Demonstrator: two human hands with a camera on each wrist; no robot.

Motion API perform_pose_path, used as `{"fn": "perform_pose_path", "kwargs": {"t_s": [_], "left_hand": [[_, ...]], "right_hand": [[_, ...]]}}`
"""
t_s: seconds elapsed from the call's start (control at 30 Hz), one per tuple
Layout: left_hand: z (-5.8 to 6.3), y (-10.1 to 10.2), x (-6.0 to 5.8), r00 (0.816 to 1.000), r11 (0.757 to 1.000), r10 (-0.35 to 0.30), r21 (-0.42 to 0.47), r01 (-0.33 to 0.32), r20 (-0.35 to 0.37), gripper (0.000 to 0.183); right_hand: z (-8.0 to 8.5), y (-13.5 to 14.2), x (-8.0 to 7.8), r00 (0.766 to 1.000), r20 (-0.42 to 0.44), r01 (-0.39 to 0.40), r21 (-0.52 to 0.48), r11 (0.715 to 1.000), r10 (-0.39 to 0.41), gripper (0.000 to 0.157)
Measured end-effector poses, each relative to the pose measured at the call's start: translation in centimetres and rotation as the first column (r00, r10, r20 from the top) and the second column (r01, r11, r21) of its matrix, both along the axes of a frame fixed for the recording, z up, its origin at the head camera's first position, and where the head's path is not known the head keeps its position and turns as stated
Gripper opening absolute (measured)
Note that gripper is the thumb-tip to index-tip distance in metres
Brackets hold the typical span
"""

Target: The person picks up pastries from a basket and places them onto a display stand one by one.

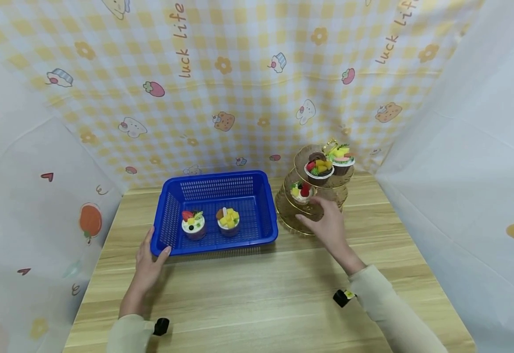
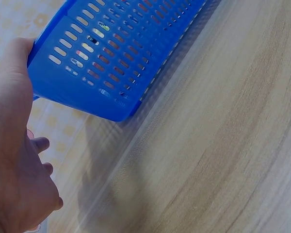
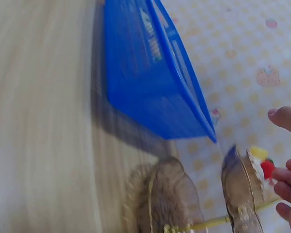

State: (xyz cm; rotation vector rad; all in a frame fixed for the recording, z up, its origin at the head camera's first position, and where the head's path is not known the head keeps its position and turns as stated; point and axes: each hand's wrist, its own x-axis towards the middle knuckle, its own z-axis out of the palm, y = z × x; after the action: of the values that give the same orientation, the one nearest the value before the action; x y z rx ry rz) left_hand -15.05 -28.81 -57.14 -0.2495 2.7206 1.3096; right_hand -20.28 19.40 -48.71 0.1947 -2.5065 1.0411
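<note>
Right fingers (image 1: 322, 201) wide by the lower cupcake (image 1: 302, 194) right of centre; left fingers (image 1: 163, 254) hold the basket (image 1: 262, 208).
Likely light, fragile-topped: pinch its sides; contact unclear.

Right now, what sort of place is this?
Perhaps a pretend dessert corner: cartoon-print cloth hangs behind a wood-look table, which holds a tiered stand and a blue basket, both with little cupcakes.

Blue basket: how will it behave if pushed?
The blue basket is probably fairly stiff: it shows no bend where the left hand holds a corner. Likely light for its size, given the perforated walls. Unlikely to tip; it looks broad for its height.
</note>
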Motion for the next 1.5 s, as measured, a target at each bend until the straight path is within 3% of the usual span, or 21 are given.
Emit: {"fn": "perform_pose_path", "kwargs": {"t_s": [0.2,0.37,0.53,0.73,0.93,1.3,1.5], "left_hand": [[0.1,0.0,-0.1,1.000,1.000,0.004,-0.003,-0.003,0.006,0.083],[0.0,0.0,-0.2,1.000,1.000,0.000,-0.003,0.000,0.014,0.082],[0.0,0.0,-0.4,1.000,1.000,0.002,-0.005,-0.002,0.010,0.081],[-0.3,0.2,-0.7,1.000,1.000,0.002,0.012,-0.002,-0.010,0.081],[-0.2,0.2,-0.5,1.000,1.000,0.007,0.017,-0.007,-0.009,0.081],[0.0,-0.1,-0.3,1.000,1.000,0.013,0.018,-0.013,-0.013,0.081],[-0.1,0.1,-0.2,0.999,0.999,0.019,0.030,-0.018,-0.031,0.082]], "right_hand": [[0.4,-2.9,-0.3,0.984,-0.019,-0.179,0.007,0.984,0.179,0.061],[1.5,-6.0,-1.8,0.944,0.049,-0.327,0.050,0.944,0.325,0.070],[2.1,-9.7,-4.2,0.888,0.143,-0.452,0.097,0.887,0.437,0.079],[2.3,-13.3,-7.2,0.787,0.295,-0.587,0.093,0.804,0.541,0.089],[2.2,-15.6,-9.4,0.705,0.406,-0.664,0.091,0.742,0.581,0.092],[0.8,-20.5,-11.5,0.579,0.483,-0.776,0.080,0.625,0.657,0.096],[-0.8,-22.4,-11.9,0.548,0.542,-0.793,0.095,0.601,0.637,0.092]]}}
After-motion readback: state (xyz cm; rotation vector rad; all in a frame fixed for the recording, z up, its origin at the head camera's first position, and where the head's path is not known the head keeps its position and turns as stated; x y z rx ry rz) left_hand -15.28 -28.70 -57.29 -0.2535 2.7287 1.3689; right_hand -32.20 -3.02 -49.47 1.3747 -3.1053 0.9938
